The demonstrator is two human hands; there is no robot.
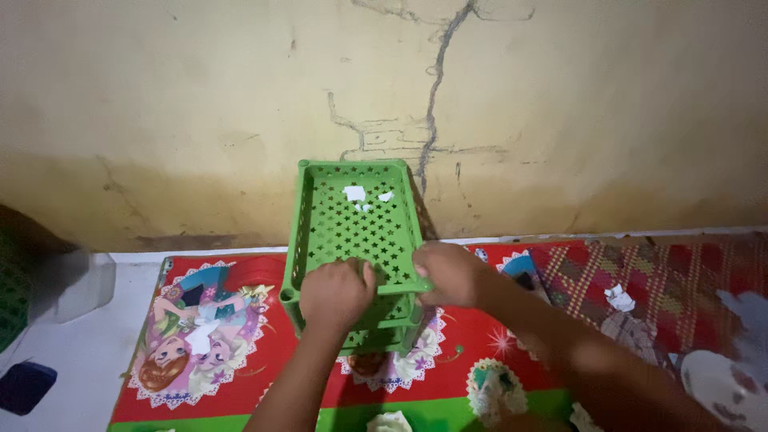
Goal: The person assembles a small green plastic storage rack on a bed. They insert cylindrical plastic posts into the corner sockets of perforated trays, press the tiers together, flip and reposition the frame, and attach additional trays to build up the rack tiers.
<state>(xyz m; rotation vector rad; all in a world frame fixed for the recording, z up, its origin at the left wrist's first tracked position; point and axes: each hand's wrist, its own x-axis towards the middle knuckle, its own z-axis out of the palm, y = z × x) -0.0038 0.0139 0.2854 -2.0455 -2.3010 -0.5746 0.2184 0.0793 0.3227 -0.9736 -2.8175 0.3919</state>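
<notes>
Cracked yellow wall behind; both hands, left hand and right hand, fingers seemingly clamped on the green basket's near rim; paper scraps remain inside it.

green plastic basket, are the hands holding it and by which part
Yes. Both hands grip the green perforated plastic basket at its near rim: the left hand near the front left corner, the right hand at the front right corner.

One green basket, two hands, one cartoon mat, about four paper scraps inside.
</notes>
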